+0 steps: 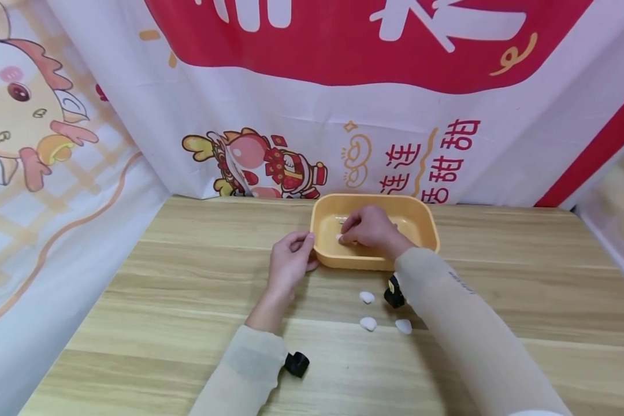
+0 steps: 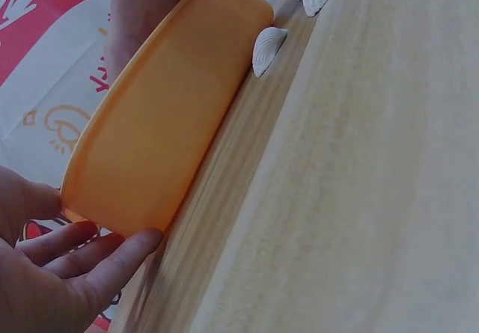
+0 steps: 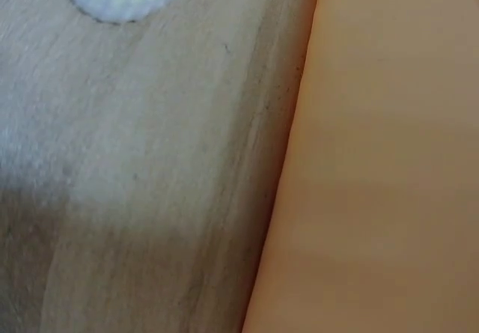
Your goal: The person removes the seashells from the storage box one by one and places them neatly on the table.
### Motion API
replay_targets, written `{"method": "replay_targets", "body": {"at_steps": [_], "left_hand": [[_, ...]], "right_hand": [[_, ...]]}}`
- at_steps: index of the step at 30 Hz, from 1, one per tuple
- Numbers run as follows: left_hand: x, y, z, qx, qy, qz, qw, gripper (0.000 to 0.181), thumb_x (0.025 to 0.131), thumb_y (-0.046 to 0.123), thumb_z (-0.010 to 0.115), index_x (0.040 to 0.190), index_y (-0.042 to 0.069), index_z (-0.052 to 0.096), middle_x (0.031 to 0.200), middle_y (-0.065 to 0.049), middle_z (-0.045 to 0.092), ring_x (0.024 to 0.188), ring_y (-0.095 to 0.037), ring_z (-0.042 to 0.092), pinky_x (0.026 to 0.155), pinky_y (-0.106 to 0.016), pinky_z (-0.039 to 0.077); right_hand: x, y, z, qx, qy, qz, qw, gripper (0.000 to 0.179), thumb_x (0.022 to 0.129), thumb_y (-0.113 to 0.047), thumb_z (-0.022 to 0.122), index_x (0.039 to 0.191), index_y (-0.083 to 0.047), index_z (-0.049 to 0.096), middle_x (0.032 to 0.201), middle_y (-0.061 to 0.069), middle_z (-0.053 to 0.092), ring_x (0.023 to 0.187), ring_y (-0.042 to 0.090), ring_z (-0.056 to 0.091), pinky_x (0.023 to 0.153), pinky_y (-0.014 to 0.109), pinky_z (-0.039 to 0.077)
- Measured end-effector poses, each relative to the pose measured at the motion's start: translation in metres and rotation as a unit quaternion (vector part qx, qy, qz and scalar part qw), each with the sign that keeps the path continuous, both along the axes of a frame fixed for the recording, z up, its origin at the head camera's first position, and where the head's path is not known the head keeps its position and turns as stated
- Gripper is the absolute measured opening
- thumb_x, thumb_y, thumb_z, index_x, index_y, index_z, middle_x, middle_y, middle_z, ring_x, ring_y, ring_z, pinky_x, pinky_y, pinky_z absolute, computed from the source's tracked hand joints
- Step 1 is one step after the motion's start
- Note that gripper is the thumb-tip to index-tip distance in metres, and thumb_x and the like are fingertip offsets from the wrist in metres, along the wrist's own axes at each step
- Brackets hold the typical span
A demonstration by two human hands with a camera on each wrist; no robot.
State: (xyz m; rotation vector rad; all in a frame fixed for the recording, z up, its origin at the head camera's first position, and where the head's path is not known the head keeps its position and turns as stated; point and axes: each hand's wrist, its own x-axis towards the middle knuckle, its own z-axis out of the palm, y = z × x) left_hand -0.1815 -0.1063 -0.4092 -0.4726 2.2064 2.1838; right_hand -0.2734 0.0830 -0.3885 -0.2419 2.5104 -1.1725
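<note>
An orange plastic tub stands at the back of the table. My left hand holds its left end; in the left wrist view the thumb is at the rim and the fingers lie against the end wall. Inside the tub, my right hand reaches low and pinches a small white seashell near the floor. That shell is mostly covered by the fingertips. On the table in front lie three white ribbed seashells, the nearest to the tub, a middle one and a right one.
Behind the tub hangs a printed cloth, with another cloth along the left side. Black wrist cameras sit at the left cuff and beneath the right sleeve. The wood-grain table runs out to both sides.
</note>
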Motion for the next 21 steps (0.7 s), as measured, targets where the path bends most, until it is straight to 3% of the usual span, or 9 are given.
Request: {"method": "replay_targets", "body": {"at_steps": [8,21], "left_hand": [[0.0012,-0.0013,-0.0001,0.005,0.010,-0.002,0.9999,0.034,0.111,0.024,0.064,0.134,0.000,0.069,0.130,-0.024,0.073,0.103,-0.021,0.074,0.091,-0.042,0.070],[0.0019,-0.0013,-0.0010,0.001,0.009,-0.003,1.0000,0.033,0.111,0.024,0.063,0.133,0.000,0.070,0.130,-0.025,0.073,0.106,-0.024,0.075,0.091,-0.042,0.070]], "right_hand": [[0.0000,-0.0007,-0.0011,0.015,0.011,0.007,0.9998,0.014,0.092,-0.018,0.087,0.102,-0.010,0.082,0.104,0.009,0.073,0.085,0.021,0.062,0.070,0.025,0.053],[0.0017,-0.0029,-0.0023,0.031,0.025,0.016,0.9991,0.013,0.090,-0.015,0.088,0.098,-0.008,0.081,0.100,0.008,0.073,0.088,0.022,0.062,0.070,0.026,0.052]]}}
